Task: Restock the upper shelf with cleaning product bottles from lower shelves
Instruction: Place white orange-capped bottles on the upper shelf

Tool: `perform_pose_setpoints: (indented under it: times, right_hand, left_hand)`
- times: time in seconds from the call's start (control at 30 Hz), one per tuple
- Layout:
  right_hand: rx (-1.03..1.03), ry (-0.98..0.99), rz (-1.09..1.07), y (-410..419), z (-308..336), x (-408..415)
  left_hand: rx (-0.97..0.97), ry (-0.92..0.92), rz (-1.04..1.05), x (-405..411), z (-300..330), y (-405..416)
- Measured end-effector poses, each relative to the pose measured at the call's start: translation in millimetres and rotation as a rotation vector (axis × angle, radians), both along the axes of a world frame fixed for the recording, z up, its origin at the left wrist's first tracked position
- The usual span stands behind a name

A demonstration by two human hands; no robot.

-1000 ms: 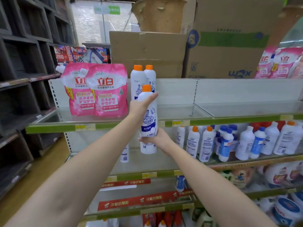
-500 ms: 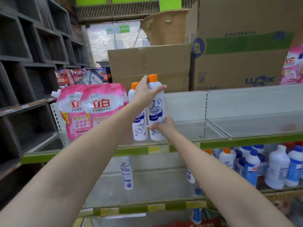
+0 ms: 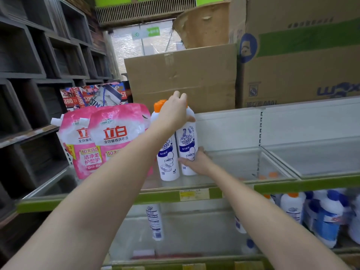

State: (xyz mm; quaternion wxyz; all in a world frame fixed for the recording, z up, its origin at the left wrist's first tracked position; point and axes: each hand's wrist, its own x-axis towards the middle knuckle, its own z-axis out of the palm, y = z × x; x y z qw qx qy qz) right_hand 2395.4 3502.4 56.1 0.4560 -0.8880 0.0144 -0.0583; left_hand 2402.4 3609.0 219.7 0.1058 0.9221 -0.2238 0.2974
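Up on the upper shelf (image 3: 194, 194), a clear glassy deck with a green front strip and a yellow price tag, we hold a white plastic toilet-cleaner bottle (image 3: 187, 147). It is tall and round-shouldered, smooth and glossy, with a blue-and-white label showing a toilet bowl. It stands upright on the deck, touching a second bottle (image 3: 168, 162) of the same kind on its left, whose orange cap shows above our knuckles.

Our left hand (image 3: 173, 114) curls over the held bottle's shoulder and neck from the left, thumb across the front, hiding its cap. Our right hand (image 3: 196, 161) cups the bottle's lower right side, fingers bent around the base.

Left of the 2 bottles, 2 soft pink refill pouches (image 3: 103, 139) with white spouts stand crinkled and shiny. Behind the bottles rises a plain brown cardboard box (image 3: 185, 75), creased and matte, and to its right a larger carton (image 3: 303, 55) with a green band. Below the shelf, more white bottles (image 3: 292, 206) with orange and blue caps crowd the lower right.
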Motion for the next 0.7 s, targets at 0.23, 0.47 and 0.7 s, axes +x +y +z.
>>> perform_pose_setpoints:
  times: [0.23, 0.47, 0.7]
  right_hand:
    - [-0.133, 0.102, 0.018, 2, 5, 23]
    - [-0.01, 0.071, -0.011, 10, -5, 40]
    - [0.007, -0.019, -0.059, 13, -14, 37]
  left_hand:
    - [0.148, 0.048, 0.115, 17, 12, -6]
    - [0.167, -0.018, 0.14, 30, 3, -4]
    - [0.13, -0.046, 0.123, 30, 0, -11]
